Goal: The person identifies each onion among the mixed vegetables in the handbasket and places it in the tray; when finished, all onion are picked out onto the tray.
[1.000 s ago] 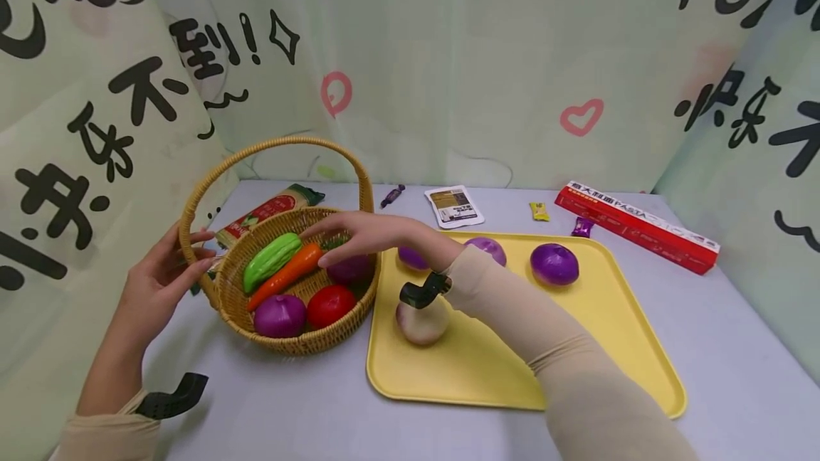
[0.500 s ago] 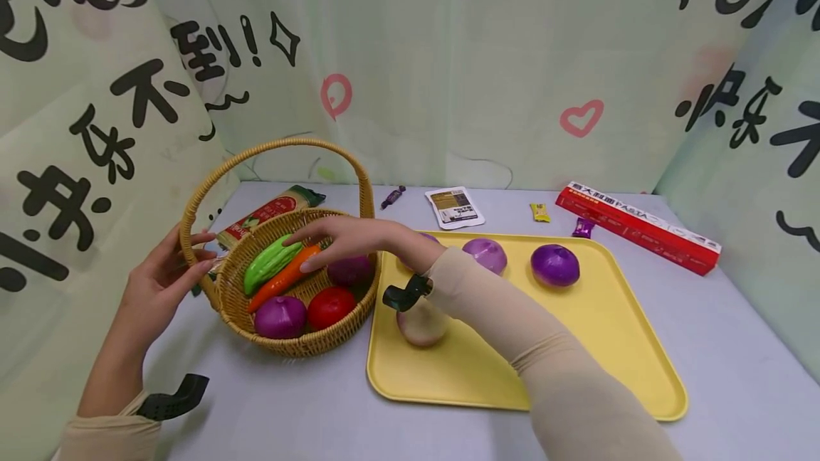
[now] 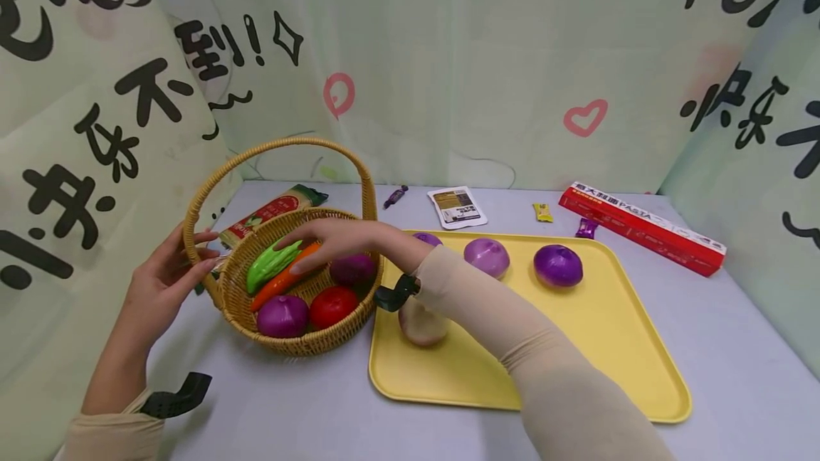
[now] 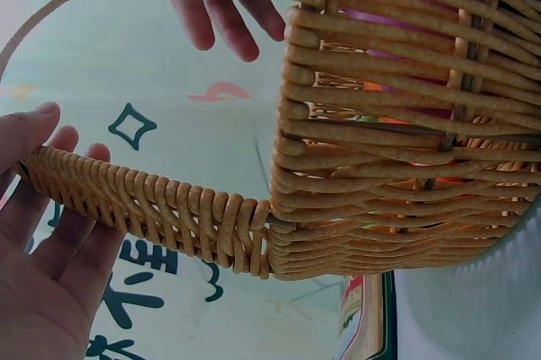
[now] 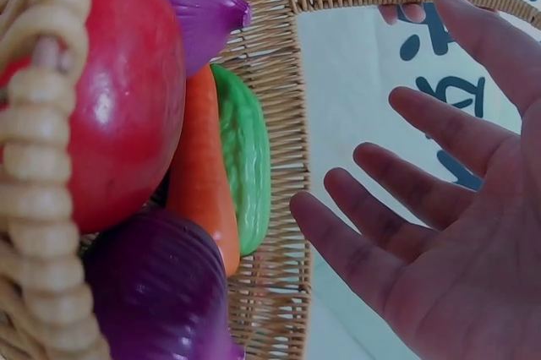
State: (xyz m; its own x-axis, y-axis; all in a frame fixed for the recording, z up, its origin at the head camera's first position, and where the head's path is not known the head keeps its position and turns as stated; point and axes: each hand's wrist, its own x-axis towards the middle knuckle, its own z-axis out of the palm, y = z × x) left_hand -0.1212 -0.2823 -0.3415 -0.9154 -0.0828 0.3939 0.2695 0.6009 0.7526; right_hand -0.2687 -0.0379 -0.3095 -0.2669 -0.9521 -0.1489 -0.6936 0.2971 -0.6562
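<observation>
1. The left hand (image 3: pixel 156 287) pinches the handle (image 3: pixel 301 141) near its left base, thumb on one side, fingers on the other.
2. Just right of that hand, the wicker basket (image 3: pixel 301 343) stands on the tabletop (image 3: pixel 288 411); a red-and-green packet (image 3: pixel 275 212) lies beyond it, partly hidden.
3. In the basket, between the two hands, a green vegetable (image 3: pixel 265 269) lies alongside a carrot (image 3: pixel 282 283), with the front purple onion (image 3: pixel 282 316) nearer the person.
4. The right hand (image 3: pixel 339 240) hangs over the basket, its fingers extended and loosely parted; the right wrist view shows them apart from the vegetables.
5. On the near side of the right hand sit a tomato (image 3: pixel 333 306) and the rear purple onion (image 3: pixel 354 270).
6. Beyond the right hand lie a dark candy (image 3: pixel 396 196) and a white pouch (image 3: pixel 458 207).
7. Right of that hand, under its forearm, the yellow tray (image 3: pixel 564 347) bears a pale bulb (image 3: pixel 421 326) and three purple onions (image 3: pixel 558 266).
8. Farthest right of both hands are a yellow candy (image 3: pixel 542 213), a purple candy (image 3: pixel 586 228) and a red box (image 3: pixel 640 228).
</observation>
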